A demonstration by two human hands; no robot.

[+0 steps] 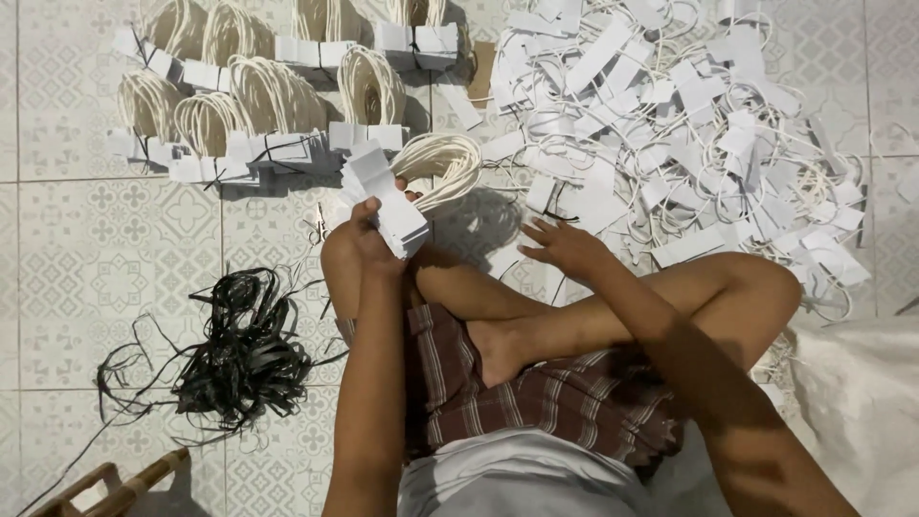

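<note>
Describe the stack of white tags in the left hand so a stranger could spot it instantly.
Start at the tiled floor, above the crossed legs. The left hand holds up a stack of white tags with cream string loops. Unlike the tied bundles and loose pile, it is off the floor.

A tangle of black plastic strapping (239, 356) lies on the patterned tiled floor (86, 268). Tied bundles of white corded tags (230, 105) sit in rows beyond it; a wooden frame (115, 483) shows at the corner.

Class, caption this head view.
Left hand holds stacked white tags; right hand reaches toward the loose pile.
</note>
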